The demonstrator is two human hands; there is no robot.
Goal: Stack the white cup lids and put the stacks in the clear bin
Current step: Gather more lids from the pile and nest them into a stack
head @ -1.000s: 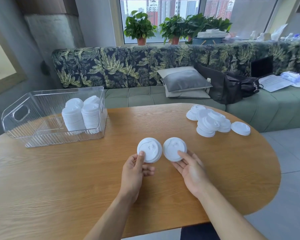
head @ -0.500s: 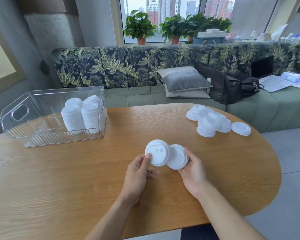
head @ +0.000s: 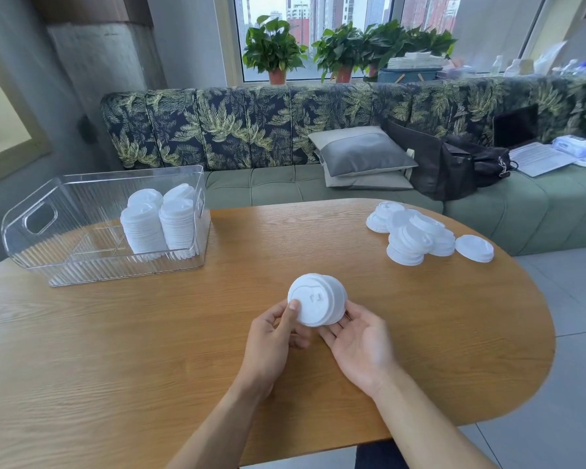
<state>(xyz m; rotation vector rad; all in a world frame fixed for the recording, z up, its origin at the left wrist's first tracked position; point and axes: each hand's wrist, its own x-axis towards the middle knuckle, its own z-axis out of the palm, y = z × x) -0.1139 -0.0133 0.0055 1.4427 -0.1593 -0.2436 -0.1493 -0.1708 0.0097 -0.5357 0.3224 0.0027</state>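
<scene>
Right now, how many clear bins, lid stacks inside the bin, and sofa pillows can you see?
Clear bin: 1
Lid stacks inside it: 4
Sofa pillows: 2
Total: 7

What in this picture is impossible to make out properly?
All head view:
- Rear lid: mostly hidden behind the front lid; whether they are nested is unclear.
- Stacks in the clear bin: its ribbed wall blurs them, so no count.
- Loose pile: lids overlap, so no count.
- Left hand fingers: behind the lids.
</scene>
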